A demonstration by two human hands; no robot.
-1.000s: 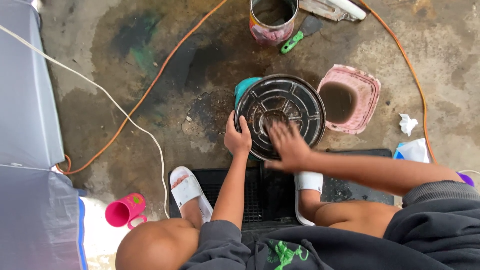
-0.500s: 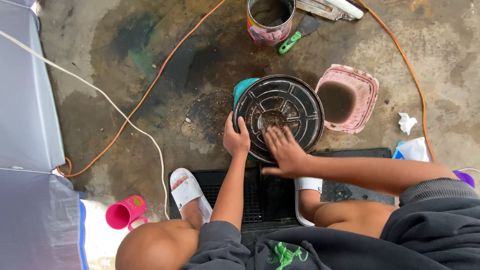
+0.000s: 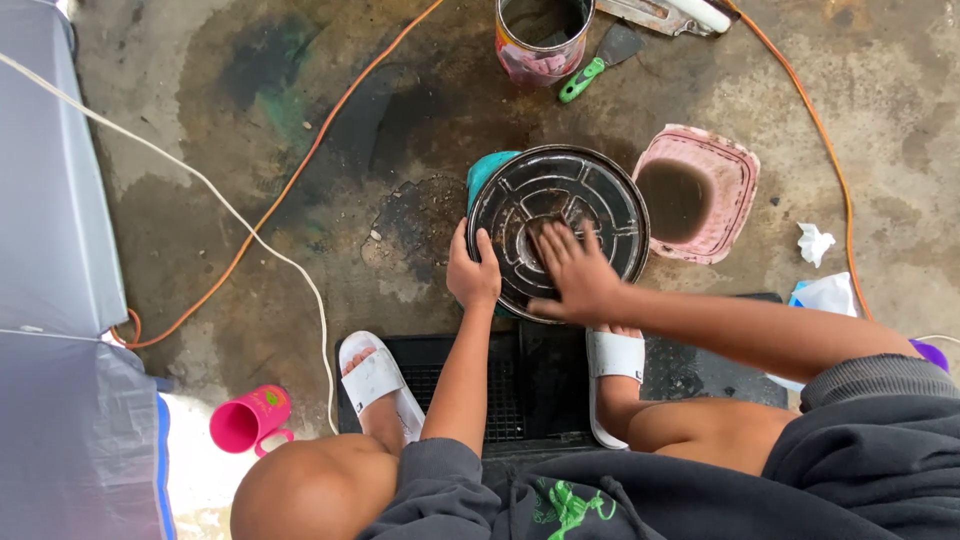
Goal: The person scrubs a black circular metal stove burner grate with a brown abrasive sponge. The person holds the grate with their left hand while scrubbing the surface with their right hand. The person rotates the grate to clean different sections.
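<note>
A round dark metal lid point(image 3: 585, 190) with raised rings lies flat over a teal container point(image 3: 487, 168) on the wet concrete floor, just past my feet. My left hand point(image 3: 472, 275) grips the lid's near left rim, thumb and fingers curled over the edge. My right hand point(image 3: 572, 272) lies flat on the lid's top, fingers spread and pressed on the inner rings, holding nothing. Both forearms reach forward from my knees. The lid's near edge is hidden under my hands.
A pink square tub point(image 3: 697, 193) of muddy water stands right of the lid. A tin can point(image 3: 541, 35) and a green-handled scraper point(image 3: 598, 62) lie beyond. An orange cable point(image 3: 300, 175) and a white cord point(image 3: 235, 220) cross the floor. A pink mug point(image 3: 250, 418) stands at lower left, white rags point(image 3: 822, 268) at right.
My right hand has slid slightly across the lid's top, from the near right toward the centre rings. The left hand keeps its grip on the rim.
</note>
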